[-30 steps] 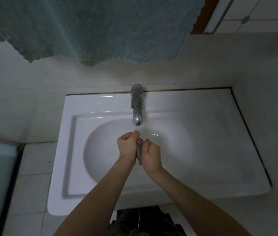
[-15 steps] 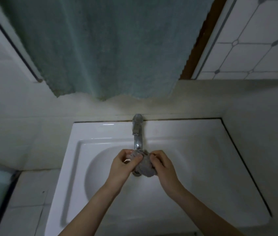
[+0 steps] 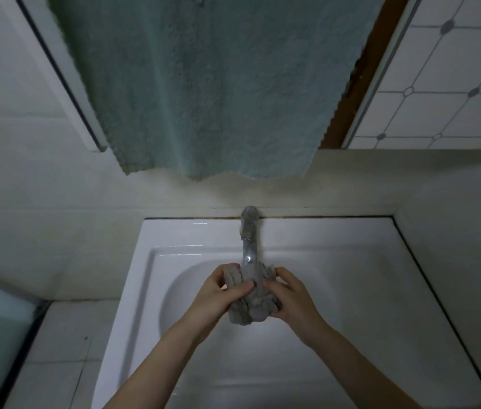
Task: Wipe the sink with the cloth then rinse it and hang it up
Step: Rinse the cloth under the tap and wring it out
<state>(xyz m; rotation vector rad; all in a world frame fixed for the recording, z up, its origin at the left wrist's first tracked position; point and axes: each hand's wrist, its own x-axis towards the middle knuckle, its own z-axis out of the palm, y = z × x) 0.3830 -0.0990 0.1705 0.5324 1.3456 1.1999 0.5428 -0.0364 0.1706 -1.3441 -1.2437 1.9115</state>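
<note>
You are facing a pale wall (image 3: 41, 202) that fills the middle band of the frame, with patterned tiles (image 3: 454, 84) at upper right. A big teal towel (image 3: 212, 84) hangs across the top centre, and the white sink (image 3: 366, 290) fills the lower half. The tap (image 3: 249, 237) stands at the sink's back edge, centre frame. Your view has tipped upward over the last second, so more towel and wall show now and the sink sits lower. The grey cloth (image 3: 251, 302) was a tight twist between your fists a second ago; now it is bunched but looser, directly under the spout, above the bowl. Your left hand (image 3: 218, 293) grips its left side and your right hand (image 3: 289, 299) grips its right side, fingers curled into the fabric. That suggests wringing has given way to rinsing or opening out; hanging remains. Whether water runs is unclear.
</note>
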